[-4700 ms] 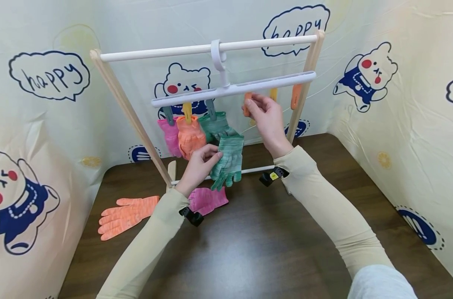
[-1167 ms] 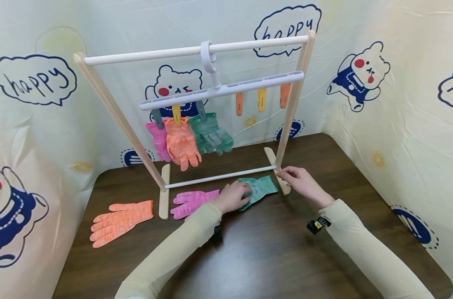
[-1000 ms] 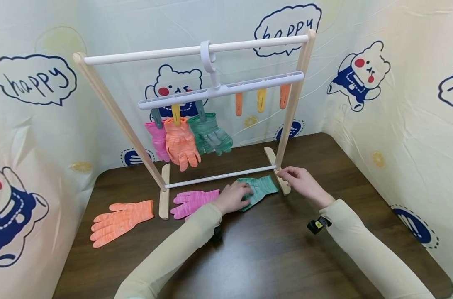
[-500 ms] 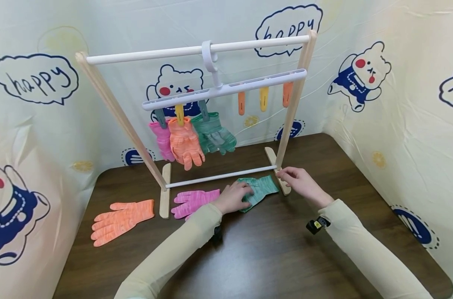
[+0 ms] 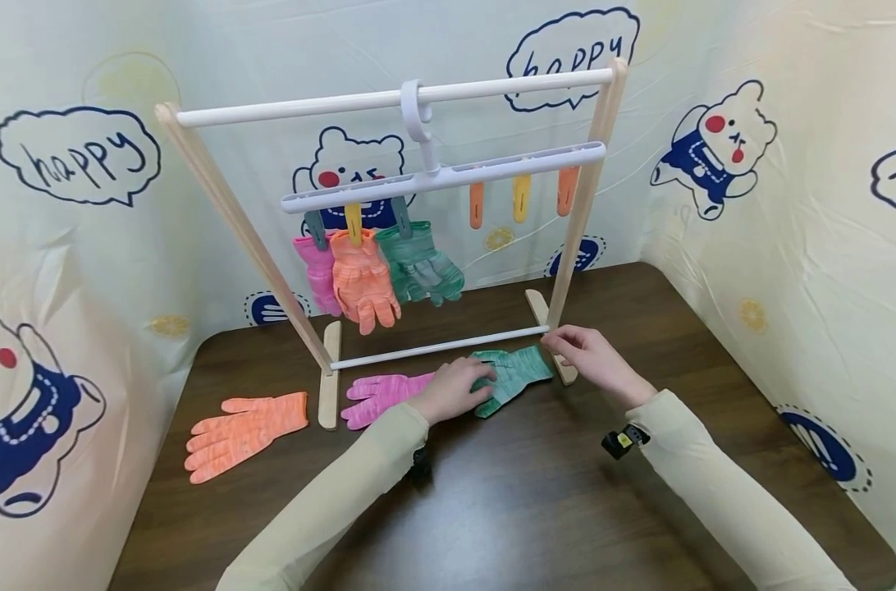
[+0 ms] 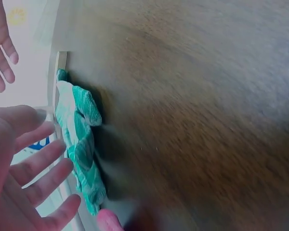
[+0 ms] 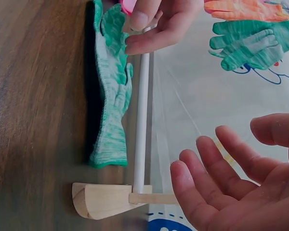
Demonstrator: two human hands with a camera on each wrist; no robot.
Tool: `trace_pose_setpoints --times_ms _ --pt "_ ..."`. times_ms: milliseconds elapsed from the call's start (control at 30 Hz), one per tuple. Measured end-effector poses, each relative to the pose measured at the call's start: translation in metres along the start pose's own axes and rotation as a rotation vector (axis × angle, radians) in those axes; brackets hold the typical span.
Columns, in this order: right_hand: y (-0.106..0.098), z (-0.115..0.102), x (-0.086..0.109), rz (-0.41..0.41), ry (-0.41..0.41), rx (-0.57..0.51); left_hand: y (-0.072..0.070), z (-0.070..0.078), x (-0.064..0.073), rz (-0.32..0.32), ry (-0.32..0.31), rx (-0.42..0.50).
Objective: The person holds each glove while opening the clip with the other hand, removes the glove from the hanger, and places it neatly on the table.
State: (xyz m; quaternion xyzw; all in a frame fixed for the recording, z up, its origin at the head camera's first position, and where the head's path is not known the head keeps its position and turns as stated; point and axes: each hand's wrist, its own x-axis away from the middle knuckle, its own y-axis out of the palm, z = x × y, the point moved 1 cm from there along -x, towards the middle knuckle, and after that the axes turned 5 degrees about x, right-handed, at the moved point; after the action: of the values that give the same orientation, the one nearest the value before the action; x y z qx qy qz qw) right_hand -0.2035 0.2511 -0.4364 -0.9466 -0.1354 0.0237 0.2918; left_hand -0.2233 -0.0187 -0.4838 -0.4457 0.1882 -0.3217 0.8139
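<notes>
A green glove [image 5: 520, 369] lies flat on the table under the drying rack. My left hand [image 5: 451, 392] hovers at its finger end, fingers loosely bent; in the left wrist view that hand [image 6: 31, 168] shows a gap to the glove [image 6: 77, 132]. Beyond the cuff, my right hand [image 5: 592, 357] is by the rack's right foot [image 5: 564, 369]. Its fingers [image 7: 209, 168] are relaxed and hold nothing in the right wrist view. Left of the green glove lies a pink glove [image 5: 381, 398], partly behind my left hand. An orange glove [image 5: 249, 431] lies farther left.
A white hanger [image 5: 492, 172] hangs from the rack's top rod [image 5: 293, 108]. Clips hold a pink glove [image 5: 317, 275], an orange glove [image 5: 363, 283] and a green glove [image 5: 422, 271]. Orange [image 5: 476, 207], yellow [image 5: 521, 199] and orange [image 5: 568, 193] clips hang without gloves. A low rod [image 5: 441, 348] joins the feet.
Earlier my left hand held the green glove up and my right hand pinched an orange clip. Now that glove lies on the table and both hands are lower. Lately they have barely shifted.
</notes>
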Motion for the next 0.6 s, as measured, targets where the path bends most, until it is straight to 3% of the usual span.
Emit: trace_pose_setpoints --times_ms 233,600 --pt "0.002 -0.012 -0.004 0.006 -0.038 0.026 -0.011 -0.006 0.012 0.122 0.005 0.027" --pt "0.006 -0.035 -0.003 -0.045 -0.067 -0.006 -0.041 -0.014 0.035 0.276 -0.094 0.114"
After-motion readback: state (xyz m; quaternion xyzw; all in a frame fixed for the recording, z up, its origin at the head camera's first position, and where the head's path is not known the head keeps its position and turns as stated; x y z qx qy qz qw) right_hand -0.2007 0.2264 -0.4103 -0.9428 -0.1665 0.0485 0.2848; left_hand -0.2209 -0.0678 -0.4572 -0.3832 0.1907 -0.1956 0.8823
